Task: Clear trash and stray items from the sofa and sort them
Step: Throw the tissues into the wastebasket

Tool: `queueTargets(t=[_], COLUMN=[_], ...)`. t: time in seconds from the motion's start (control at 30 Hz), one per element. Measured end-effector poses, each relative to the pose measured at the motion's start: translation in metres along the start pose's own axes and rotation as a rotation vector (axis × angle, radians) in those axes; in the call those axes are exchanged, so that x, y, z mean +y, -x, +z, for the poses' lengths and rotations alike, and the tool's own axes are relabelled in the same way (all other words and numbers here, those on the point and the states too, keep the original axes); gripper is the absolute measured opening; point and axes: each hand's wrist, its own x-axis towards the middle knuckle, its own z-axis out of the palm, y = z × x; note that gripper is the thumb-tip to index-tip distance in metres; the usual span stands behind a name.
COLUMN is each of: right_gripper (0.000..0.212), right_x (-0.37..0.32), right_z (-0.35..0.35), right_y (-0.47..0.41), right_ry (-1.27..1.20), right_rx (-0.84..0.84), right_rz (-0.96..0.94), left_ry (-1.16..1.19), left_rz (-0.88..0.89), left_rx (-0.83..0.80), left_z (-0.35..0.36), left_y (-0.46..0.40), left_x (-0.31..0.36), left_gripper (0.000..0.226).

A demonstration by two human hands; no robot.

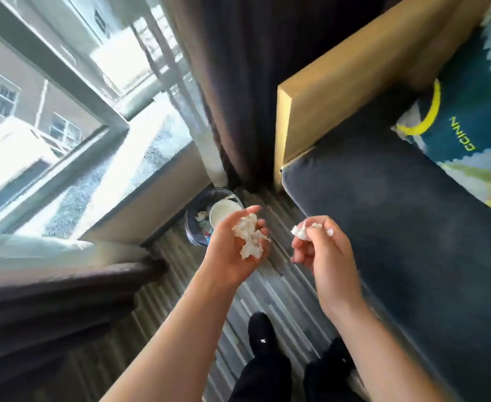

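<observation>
My left hand (232, 250) is palm up and cupped around a crumpled white tissue (248, 236). A smaller white tissue scrap (301, 232) is pinched in the fingers of my right hand (322, 253). Both hands hover over the striped floor between the dark blue sofa seat (398, 227) on the right and a small round trash bin (202, 220) ahead. The bin has a dark liner and holds a white cup and bits of paper. My left hand sits just right of the bin's rim.
A patterned blue and green cushion (465, 117) lies on the sofa by its tan wooden armrest (325, 91). Dark curtains (238, 82) hang behind the bin, a bright window (64, 111) fills the left, and a dark ledge (50, 291) is lower left. My black-socked feet (263, 335) stand below.
</observation>
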Motion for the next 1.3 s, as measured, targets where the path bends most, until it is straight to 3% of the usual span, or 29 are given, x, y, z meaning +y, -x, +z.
queueTargets(t=[0.17, 0.4, 0.6, 0.73, 0.83, 0.9, 0.97, 1.07, 1.17, 1.3], right_gripper=[0.021, 0.018, 0.007, 0.012, 0.017, 0.023, 0.035, 0.030, 0.023, 0.033], right_x=[0.011, 0.045, 0.116, 0.186, 0.234, 0.269, 0.300, 0.328, 0.345, 0.352], right_z=[0.065, 0.111, 0.150, 0.165, 0.179, 0.187, 0.196, 0.205, 0.212, 0.221], right_y=[-0.036, -0.104, -0.194, -0.243, -0.276, -0.299, -0.316, -0.329, -0.337, -0.344], right_ry=[0.057, 0.207, 0.119, 0.173, 0.211, 0.265, 0.361, 0.514, 0.524, 0.472], right_rx=[-0.085, -0.101, -0.121, -0.078, -0.053, -0.038, -0.070, -0.096, -0.071, -0.014], right_rz=[0.039, 0.152, 0.403, 0.471, 0.502, 0.541, 0.579, 0.589, 0.632, 0.733], left_ry=[0.153, 0.277, 0.303, 0.381, 0.475, 0.533, 0.518, 0.432, 0.367, 0.341], left_rz=[0.039, 0.060, 0.099, 0.120, 0.103, 0.080, 0.054, 0.041, 0.000, -0.026], left_rx=[0.084, 0.213, 0.426, 0.563, 0.582, 0.545, 0.502, 0.464, 0.564, 0.641], left_z=[-0.044, -0.082, -0.136, -0.184, -0.223, -0.247, -0.264, -0.274, -0.284, -0.296], left_y=[-0.007, -0.040, -0.138, -0.212, -0.258, -0.286, -0.307, -0.327, -0.344, -0.360], left_x=[0.050, 0.090, 0.110, 0.098, 0.090, 0.086, 0.083, 0.077, 0.074, 0.078], left_gripper=[0.018, 0.011, 0.012, 0.022, 0.040, 0.036, 0.021, 0.025, 0.036, 0.034])
